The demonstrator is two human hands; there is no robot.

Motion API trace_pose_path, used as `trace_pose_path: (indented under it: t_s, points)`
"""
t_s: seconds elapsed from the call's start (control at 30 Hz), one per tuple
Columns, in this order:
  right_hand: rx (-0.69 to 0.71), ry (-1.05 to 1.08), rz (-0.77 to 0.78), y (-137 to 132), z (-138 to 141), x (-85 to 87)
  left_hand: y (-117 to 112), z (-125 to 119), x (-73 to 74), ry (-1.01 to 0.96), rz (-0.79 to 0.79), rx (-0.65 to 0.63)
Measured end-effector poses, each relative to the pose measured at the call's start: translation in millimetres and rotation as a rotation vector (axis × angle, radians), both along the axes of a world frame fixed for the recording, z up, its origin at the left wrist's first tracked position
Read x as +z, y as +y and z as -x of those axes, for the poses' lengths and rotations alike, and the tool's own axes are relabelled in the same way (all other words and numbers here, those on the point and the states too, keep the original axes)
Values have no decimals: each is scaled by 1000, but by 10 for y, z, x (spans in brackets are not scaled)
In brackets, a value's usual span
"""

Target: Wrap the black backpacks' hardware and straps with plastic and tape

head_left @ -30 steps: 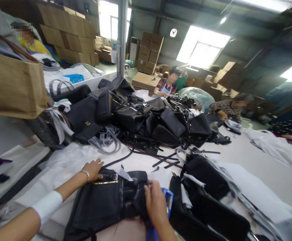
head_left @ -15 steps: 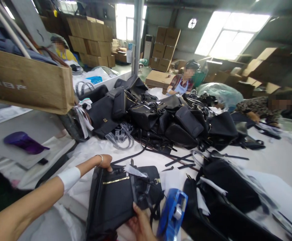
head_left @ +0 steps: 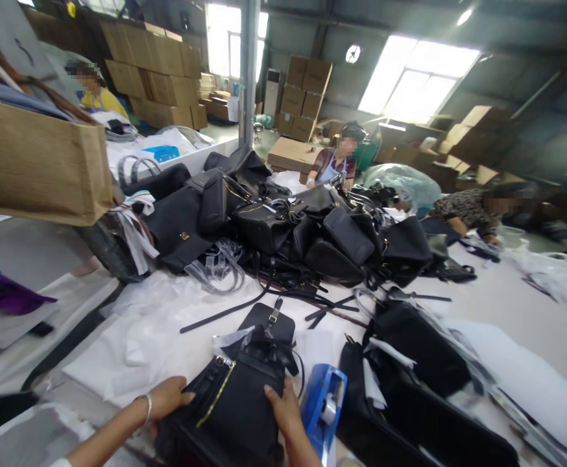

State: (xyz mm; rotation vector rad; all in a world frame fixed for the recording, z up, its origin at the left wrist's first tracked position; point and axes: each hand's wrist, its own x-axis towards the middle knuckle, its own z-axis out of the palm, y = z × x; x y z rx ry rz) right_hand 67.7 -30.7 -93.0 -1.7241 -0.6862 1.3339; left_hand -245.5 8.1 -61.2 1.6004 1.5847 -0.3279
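Observation:
A black backpack (head_left: pixel 244 395) with a gold front zipper lies tilted in front of me, its flap and buckle strap (head_left: pixel 274 314) pointing away. My left hand (head_left: pixel 169 397) grips its left side, thumb on top and the other fingers partly hidden. On the opposite side my right hand (head_left: pixel 286 408) is closed on the edge, thumb pressing the front face. White wrapping (head_left: pixel 232 338) clings near the top of the bag. Just right of my right hand stands a blue tape dispenser (head_left: pixel 323 408).
A heap of black bags (head_left: pixel 283 227) fills the table's middle. More black bags (head_left: pixel 424 389) lie at the right. Loose black straps (head_left: pixel 229 314) rest before the heap. A tan box (head_left: pixel 35 162) juts in at left. Two people (head_left: pixel 335 162) sit behind the heap and at right; another sits far left.
The backpack has turned so its top points away from me. My left hand has moved from its top corner down to its left side; my right hand stays on the right edge.

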Motion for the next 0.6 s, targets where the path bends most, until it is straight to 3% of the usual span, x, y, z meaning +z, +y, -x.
trace_pose_path:
  t_s: [0.13,0.27,0.4,0.6]
  points:
    - [-119,69,51,120,-33,82,20,43,4,27,-39,-25]
    - [-297,353,128,301,-101,167,36,-123,245,26,-210,-37]
    - [-537,548,153,493,-181,136,-57,-470,441,-215,-432,-110]
    - [-624,555,70,788,-279,166,-198,-755,455,-278,-220,-343]
